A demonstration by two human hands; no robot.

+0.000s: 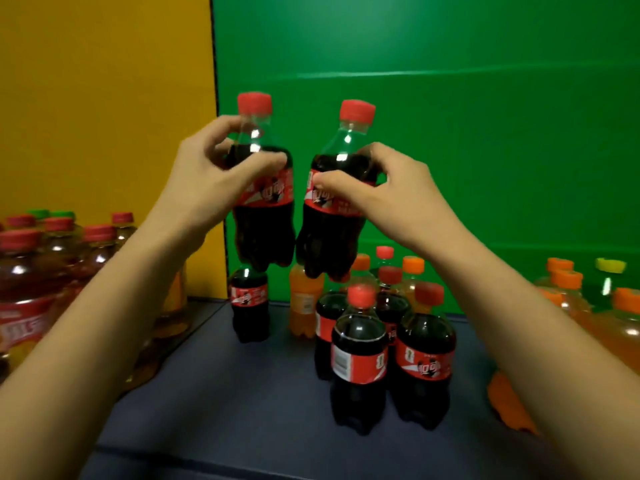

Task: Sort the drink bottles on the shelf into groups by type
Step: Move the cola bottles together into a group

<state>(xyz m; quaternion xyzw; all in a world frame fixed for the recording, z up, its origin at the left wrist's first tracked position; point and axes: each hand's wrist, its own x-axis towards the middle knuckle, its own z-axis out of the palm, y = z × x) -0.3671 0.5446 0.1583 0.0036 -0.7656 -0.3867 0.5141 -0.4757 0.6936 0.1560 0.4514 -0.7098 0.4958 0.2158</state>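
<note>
Two cola bottles with red caps and red labels hang in the air above the dark shelf (214, 393). My left hand (207, 178) grips the left cola bottle (265, 223) around its shoulder. My right hand (391, 195) grips the right cola bottle (332, 233) the same way, and that bottle tilts slightly. Below them a single cola bottle (250, 306) stands at the back. A cluster of several cola bottles (360, 362) stands in the middle of the shelf. An orange soda bottle (304, 303) stands behind the cluster.
Red-capped bottles of amber drink (31, 271) crowd the left side by the yellow wall. Orange-capped bottles (568, 299) and one yellow-capped green bottle (609, 282) stand at the right. An orange object (505, 403) lies on the shelf at right. A green wall is behind.
</note>
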